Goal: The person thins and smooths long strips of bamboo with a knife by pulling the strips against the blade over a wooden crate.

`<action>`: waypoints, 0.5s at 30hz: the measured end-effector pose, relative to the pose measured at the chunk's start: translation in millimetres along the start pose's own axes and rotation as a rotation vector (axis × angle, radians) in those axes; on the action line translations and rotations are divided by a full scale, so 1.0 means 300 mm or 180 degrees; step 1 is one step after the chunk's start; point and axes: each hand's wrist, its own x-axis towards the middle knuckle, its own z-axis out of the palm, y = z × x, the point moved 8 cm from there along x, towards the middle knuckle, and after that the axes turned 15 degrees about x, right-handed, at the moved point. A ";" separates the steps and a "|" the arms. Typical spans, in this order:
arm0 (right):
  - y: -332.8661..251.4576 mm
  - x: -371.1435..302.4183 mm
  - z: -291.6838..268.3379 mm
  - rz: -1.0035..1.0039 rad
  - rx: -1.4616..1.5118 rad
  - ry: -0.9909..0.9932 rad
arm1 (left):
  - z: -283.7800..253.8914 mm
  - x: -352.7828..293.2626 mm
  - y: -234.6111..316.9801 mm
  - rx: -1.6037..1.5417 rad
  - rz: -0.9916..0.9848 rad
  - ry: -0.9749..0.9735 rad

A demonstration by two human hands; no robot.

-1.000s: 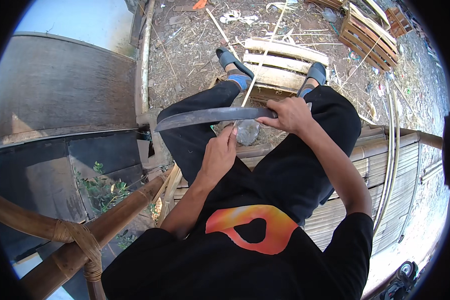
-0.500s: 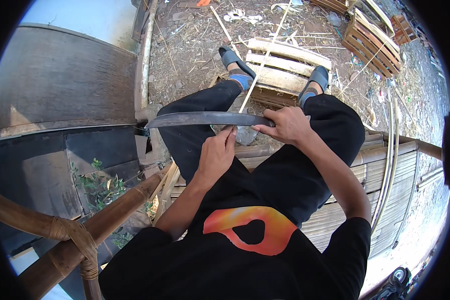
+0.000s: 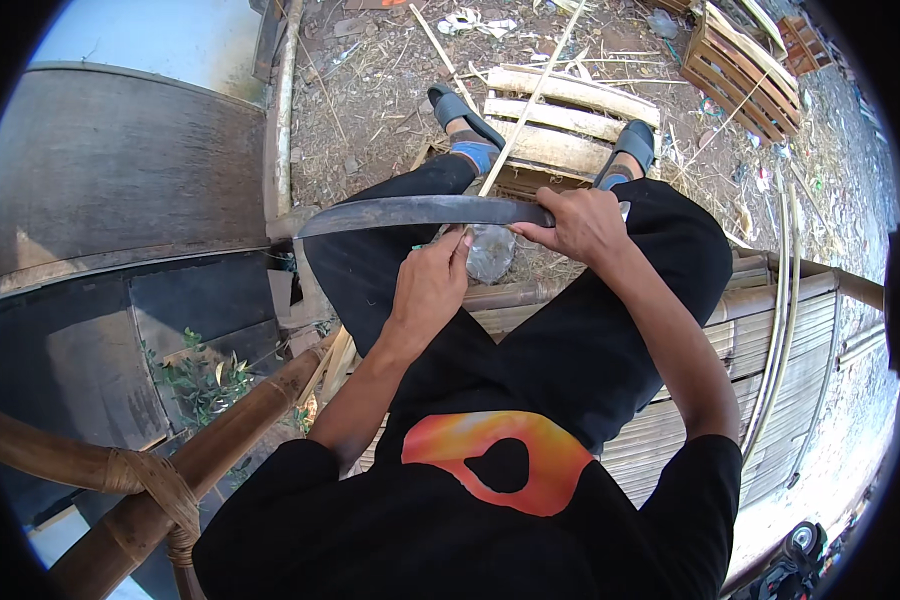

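Note:
My right hand (image 3: 587,228) is wrapped round the handle of a machete (image 3: 400,212). Its long, dark, curved blade points left across my lap. Just below the blade, my left hand (image 3: 430,284) pinches the near end of a thin pale bamboo strip (image 3: 533,98). From there the strip runs under or against the blade and away between my feet, over a slatted wooden crate (image 3: 570,112). Whether the edge cuts into the strip cannot be made out. A clear plastic-like round object (image 3: 491,254) shows between my knees, right of my left fingertips.
I sit on a bamboo-slat bench (image 3: 660,450) with a bamboo armrest (image 3: 210,440) at left. More long strips (image 3: 785,300) lean over the bench at right. Another wooden crate (image 3: 740,75) stands far right. Shavings and litter cover the dirt ground. Dark panels (image 3: 70,330) flank me on the left.
The machete and both hands have shifted slightly away from my body. More of the clear round object shows now. Both grips look the same.

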 end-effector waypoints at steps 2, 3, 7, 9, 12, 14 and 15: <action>0.009 0.004 0.009 0.0122 -0.0072 -0.0074 | -0.004 0.000 -0.003 0.0058 0.0058 0.0126; 0.035 0.008 0.006 0.0347 -0.0056 -0.0111 | -0.009 -0.004 -0.006 0.0086 0.0083 0.0193; 0.307 0.013 -0.100 0.1810 0.0188 0.0035 | -0.049 -0.138 -0.067 -0.0117 -0.0450 -0.0268; 0.336 -0.013 -0.107 0.1911 0.0414 0.0126 | -0.054 -0.160 -0.057 -0.0207 -0.0418 -0.0206; 0.185 -0.059 -0.072 0.1365 0.0646 0.0434 | -0.054 -0.101 -0.019 -0.0169 -0.0321 -0.0137; 0.040 -0.059 -0.042 0.1033 0.0540 0.0054 | -0.036 -0.098 -0.039 -0.0224 -0.0103 0.0043; -0.027 -0.066 -0.027 0.0764 0.0452 -0.0067 | -0.032 -0.106 -0.039 -0.0202 -0.0072 0.0013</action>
